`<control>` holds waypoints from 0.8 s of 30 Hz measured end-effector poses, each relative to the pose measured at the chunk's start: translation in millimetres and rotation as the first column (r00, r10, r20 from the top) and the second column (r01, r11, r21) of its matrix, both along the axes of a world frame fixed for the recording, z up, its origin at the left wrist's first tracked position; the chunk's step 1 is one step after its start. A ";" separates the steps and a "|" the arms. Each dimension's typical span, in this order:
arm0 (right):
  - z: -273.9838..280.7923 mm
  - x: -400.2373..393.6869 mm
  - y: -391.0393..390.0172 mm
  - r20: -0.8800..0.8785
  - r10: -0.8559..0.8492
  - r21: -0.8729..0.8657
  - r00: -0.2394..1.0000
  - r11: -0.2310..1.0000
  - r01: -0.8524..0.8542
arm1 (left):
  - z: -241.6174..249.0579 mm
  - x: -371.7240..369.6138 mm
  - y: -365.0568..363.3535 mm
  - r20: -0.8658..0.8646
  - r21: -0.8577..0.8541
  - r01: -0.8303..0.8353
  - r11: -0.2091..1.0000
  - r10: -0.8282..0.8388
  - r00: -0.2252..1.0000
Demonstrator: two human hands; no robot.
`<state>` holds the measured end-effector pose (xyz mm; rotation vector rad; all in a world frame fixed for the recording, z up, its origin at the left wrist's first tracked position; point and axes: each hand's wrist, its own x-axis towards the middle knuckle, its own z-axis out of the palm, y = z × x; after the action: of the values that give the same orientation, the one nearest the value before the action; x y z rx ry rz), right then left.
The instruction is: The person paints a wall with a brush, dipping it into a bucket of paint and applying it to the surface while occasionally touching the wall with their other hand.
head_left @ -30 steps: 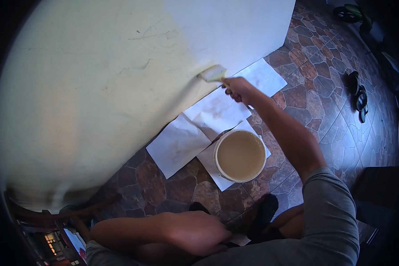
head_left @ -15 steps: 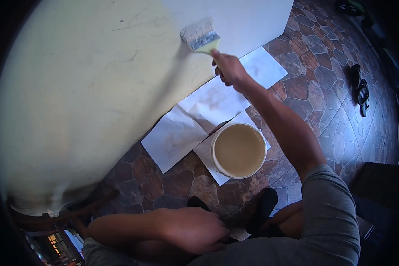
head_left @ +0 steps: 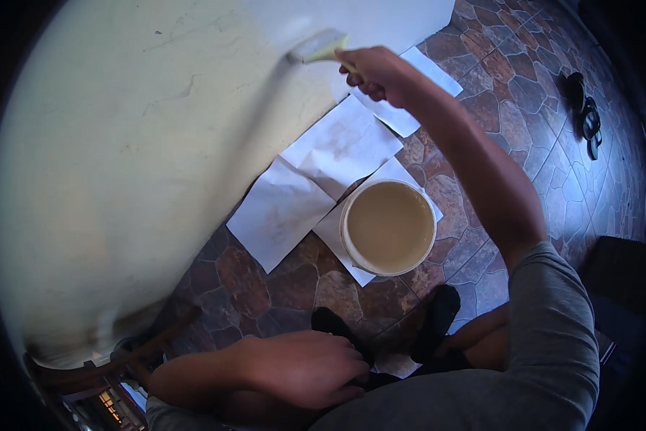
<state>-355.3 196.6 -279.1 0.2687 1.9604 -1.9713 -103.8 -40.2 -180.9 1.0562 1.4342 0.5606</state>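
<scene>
My right hand (head_left: 377,72) is closed around the pale yellow handle of a wide paintbrush (head_left: 329,52). The blurred bristles are at the wall (head_left: 158,129), where a whiter area meets the cream surface. My left hand (head_left: 301,370) lies draped over my leg, its fingers relaxed and partly hidden, with nothing visible in it. Between my feet and the wall stands a white bucket (head_left: 345,248), nearly full of beige liquid (head_left: 390,228) that looks like paint.
White paper sheets (head_left: 276,215) lie along the wall base and under the bucket on stone-patterned tiles (head_left: 474,122). Black sandals (head_left: 589,118) sit at the right. A curved wooden piece of furniture (head_left: 114,359) is at lower left; a dark block-like object (head_left: 617,276) is at right.
The paintbrush has turned, so its broad face shows less and its handle lies more level. My right hand is a little higher and farther right in view. My left hand stays on my leg.
</scene>
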 end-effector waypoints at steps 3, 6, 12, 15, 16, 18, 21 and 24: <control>56.1 22.3 4.2 -0.233 -0.019 0.029 0.972 0.999 0.026 | -2.3 -8.7 0.7 0.041 -0.020 -0.014 1.000 0.015 0.999; 81.8 31.7 4.1 -0.278 -0.012 -0.023 0.961 1.000 0.006 | -13.8 -12.7 3.4 0.069 -0.013 0.035 0.999 -0.034 0.997; -58.0 -0.5 -32.7 -0.196 -0.042 0.229 0.980 0.970 0.088 | 8.2 -42.7 33.6 0.083 -0.005 0.189 0.982 -0.188 0.979; -122.5 14.9 -37.1 0.011 0.001 0.252 1.000 0.968 -0.003 | 3.3 -29.2 36.9 -0.114 0.192 0.181 0.965 -0.162 0.980; -150.9 18.4 -32.5 0.127 0.023 0.207 0.992 0.977 -0.049 | 8.3 -27.3 44.0 -0.125 0.201 0.163 0.966 -0.140 0.982; -180.6 18.5 -21.7 0.327 0.055 0.318 0.944 0.934 -0.164 | 20.5 -27.8 59.5 -0.222 0.152 0.259 0.954 -0.222 0.950; -178.9 12.6 -8.2 0.307 0.030 0.089 0.951 0.994 -0.060 | 6.6 -5.1 53.0 -0.351 0.265 0.214 0.940 -0.112 0.930; -137.2 7.0 -5.3 0.204 0.012 0.053 0.979 0.998 -0.023 | 5.6 -0.2 45.1 -0.281 0.175 0.273 0.946 -0.218 0.935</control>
<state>-348.3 191.4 -416.3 0.4478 1.8807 -1.8029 -104.0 4.9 -175.3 1.5020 1.4579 0.4081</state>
